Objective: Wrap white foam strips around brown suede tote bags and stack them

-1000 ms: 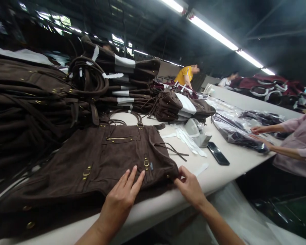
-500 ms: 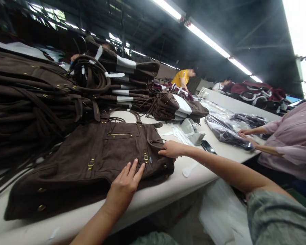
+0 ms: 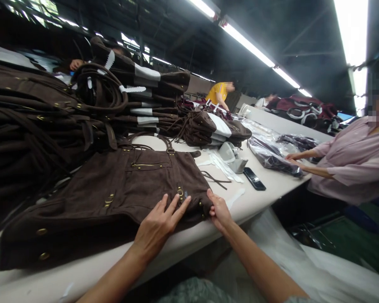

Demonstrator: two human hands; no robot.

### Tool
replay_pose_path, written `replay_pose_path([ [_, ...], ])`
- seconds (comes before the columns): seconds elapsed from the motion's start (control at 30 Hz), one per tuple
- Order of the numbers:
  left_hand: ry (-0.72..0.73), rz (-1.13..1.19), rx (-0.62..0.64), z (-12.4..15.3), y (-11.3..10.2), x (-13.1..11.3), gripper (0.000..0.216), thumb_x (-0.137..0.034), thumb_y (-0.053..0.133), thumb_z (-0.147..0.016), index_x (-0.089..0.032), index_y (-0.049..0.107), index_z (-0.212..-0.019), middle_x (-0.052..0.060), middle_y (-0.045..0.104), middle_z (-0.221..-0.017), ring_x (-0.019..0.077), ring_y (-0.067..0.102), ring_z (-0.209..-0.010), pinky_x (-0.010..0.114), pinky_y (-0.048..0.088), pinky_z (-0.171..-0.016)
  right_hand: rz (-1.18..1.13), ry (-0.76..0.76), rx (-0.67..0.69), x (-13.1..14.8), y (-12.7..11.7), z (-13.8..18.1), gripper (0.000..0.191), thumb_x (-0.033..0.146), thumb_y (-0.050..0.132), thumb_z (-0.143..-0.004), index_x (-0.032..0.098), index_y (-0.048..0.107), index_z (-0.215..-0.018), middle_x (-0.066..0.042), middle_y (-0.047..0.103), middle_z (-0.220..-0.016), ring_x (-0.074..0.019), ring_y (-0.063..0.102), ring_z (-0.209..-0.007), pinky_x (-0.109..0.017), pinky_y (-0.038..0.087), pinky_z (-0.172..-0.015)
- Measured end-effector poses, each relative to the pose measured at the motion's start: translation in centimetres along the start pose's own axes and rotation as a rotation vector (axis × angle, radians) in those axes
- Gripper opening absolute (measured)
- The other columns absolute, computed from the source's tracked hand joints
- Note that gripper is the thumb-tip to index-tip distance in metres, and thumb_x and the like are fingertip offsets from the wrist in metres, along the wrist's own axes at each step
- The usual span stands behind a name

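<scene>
A dark brown fabric bag [image 3: 97, 181] lies on its side along the front of the white table [image 3: 271, 185], its buckled straps, zip pocket and brass studs showing. My left hand [image 3: 159, 221] rests on the bag near its right buckle, fingers spread and stretched out. At the bag's right end my right hand [image 3: 219, 210] grips the corner, thumb on top and fingers curled round the edge. A thin brown cord [image 3: 216, 179] trails from the bag onto the table just beyond this hand.
Brown bags with straps [image 3: 41, 109] are piled at the left. Bundled brown pieces [image 3: 208, 128], a tape dispenser [image 3: 233, 158], white strips [image 3: 224, 166] and a phone [image 3: 254, 179] lie beyond. At the right a person in pink [image 3: 350, 155] handles a plastic-wrapped package [image 3: 271, 158].
My right hand has moved from the bag's side pocket and cord down to its lower right corner. The cord now lies out on the table. My left hand stays spread on the bag.
</scene>
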State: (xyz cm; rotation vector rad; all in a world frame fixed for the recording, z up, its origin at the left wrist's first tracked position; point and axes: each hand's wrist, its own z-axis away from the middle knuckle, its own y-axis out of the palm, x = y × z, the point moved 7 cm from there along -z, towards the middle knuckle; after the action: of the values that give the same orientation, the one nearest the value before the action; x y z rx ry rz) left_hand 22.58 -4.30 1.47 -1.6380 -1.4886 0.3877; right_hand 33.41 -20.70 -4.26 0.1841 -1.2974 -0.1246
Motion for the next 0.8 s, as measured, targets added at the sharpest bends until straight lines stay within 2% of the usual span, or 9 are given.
replay_pose_path([
  [0.1,0.056,0.044,-0.001,-0.4,0.3,-0.5,0.056,-0.005,0.048,-0.088,-0.023,0.046,-0.141,0.009,0.067,-0.12,0.0281,0.066,-0.106,0.036,0.058,-0.086,0.061,-0.005,0.067,0.5,-0.1,-0.6,0.052,0.06,0.077,-0.063,0.016,0.053,-0.077,0.011,0.039,-0.05,-0.0016,0.029,-0.036,-0.012,0.023,-0.028],
  [0.17,0.047,0.078,-0.008,-0.2,0.7,-0.5,0.055,-0.004,0.048,-0.088,-0.022,0.047,-0.14,0.01,0.068,-0.117,0.0263,0.068,-0.102,0.034,0.059,-0.084,0.183,-0.102,0.11,1.8,-0.4,-0.9,0.048,0.052,0.072,-0.074,0.017,0.058,-0.104,0.009,0.048,-0.057,-0.0042,0.036,-0.036,-0.014,0.031,-0.03],
  [0.23,0.018,0.11,-0.023,0.1,1.0,-0.2,0.056,-0.003,0.047,-0.088,-0.023,0.046,-0.141,0.011,0.068,-0.118,0.0252,0.068,-0.101,0.034,0.058,-0.085,0.49,-0.385,0.175,4.4,-0.3,-0.7,0.046,0.038,0.064,-0.084,0.024,0.053,-0.126,0.002,0.06,-0.078,-0.0089,0.052,-0.048,-0.021,0.048,-0.041],
  [0.3,-0.018,0.131,-0.031,0.4,1.3,0.1,0.057,-0.002,0.045,-0.088,-0.022,0.045,-0.141,0.013,0.067,-0.119,0.0248,0.068,-0.102,0.034,0.058,-0.085,0.896,-0.788,0.256,7.0,0.5,0.6,0.037,0.021,0.054,-0.088,0.027,0.058,-0.125,-0.006,0.063,-0.109,-0.0173,0.065,-0.082,-0.034,0.059,-0.072],
  [0.4,-0.044,0.144,-0.046,0.6,1.3,0.3,0.056,-0.001,0.041,-0.089,-0.022,0.047,-0.14,0.015,0.067,-0.119,0.0244,0.068,-0.102,0.034,0.058,-0.085,1.295,-1.146,0.523,8.2,1.4,2.5,0.049,0.001,0.045,-0.081,0.024,0.064,-0.121,-0.009,0.052,-0.138,-0.0248,0.046,-0.13,-0.046,0.042,-0.109],
  [0.5,-0.044,0.146,-0.073,0.5,1.0,0.3,0.053,-0.001,0.038,-0.091,-0.021,0.049,-0.138,0.015,0.067,-0.118,0.0239,0.068,-0.101,0.034,0.058,-0.084,1.396,-1.011,0.867,8.3,1.3,2.7,0.063,0.006,0.054,-0.079,0.017,0.045,-0.141,-0.012,0.047,-0.144,-0.0235,0.037,-0.138,-0.043,0.036,-0.114],
  [0.57,-0.04,0.141,-0.086,0.5,0.9,0.2,0.052,-0.003,0.036,-0.092,-0.02,0.049,-0.139,0.016,0.067,-0.118,0.024,0.068,-0.101,0.034,0.058,-0.085,1.419,-0.89,0.974,8.6,1.4,2.5,0.067,0.022,0.064,-0.083,0.014,0.039,-0.144,-0.016,0.045,-0.145,-0.0248,0.039,-0.137,-0.042,0.037,-0.113],
  [0.7,-0.022,0.121,-0.093,0.5,0.9,0.2,0.05,-0.006,0.033,-0.094,-0.019,0.046,-0.141,0.016,0.066,-0.12,0.0246,0.068,-0.102,0.035,0.058,-0.086,1.428,-0.963,1.016,9.7,3.3,2.6,0.056,0.047,0.072,-0.08,0.013,0.056,-0.121,-0.016,0.06,-0.122,-0.0266,0.055,-0.114,-0.042,0.044,-0.101],
  [0.8,-0.011,0.1,-0.092,0.6,0.9,0.1,0.049,-0.006,0.031,-0.095,-0.018,0.048,-0.139,0.016,0.066,-0.12,0.0244,0.068,-0.103,0.035,0.058,-0.086,1.481,-1.091,1.014,9.8,4.7,2.9,0.037,0.044,0.068,-0.085,0.013,0.056,-0.102,-0.011,0.06,-0.097,-0.0225,0.055,-0.09,-0.035,0.048,-0.083],
])
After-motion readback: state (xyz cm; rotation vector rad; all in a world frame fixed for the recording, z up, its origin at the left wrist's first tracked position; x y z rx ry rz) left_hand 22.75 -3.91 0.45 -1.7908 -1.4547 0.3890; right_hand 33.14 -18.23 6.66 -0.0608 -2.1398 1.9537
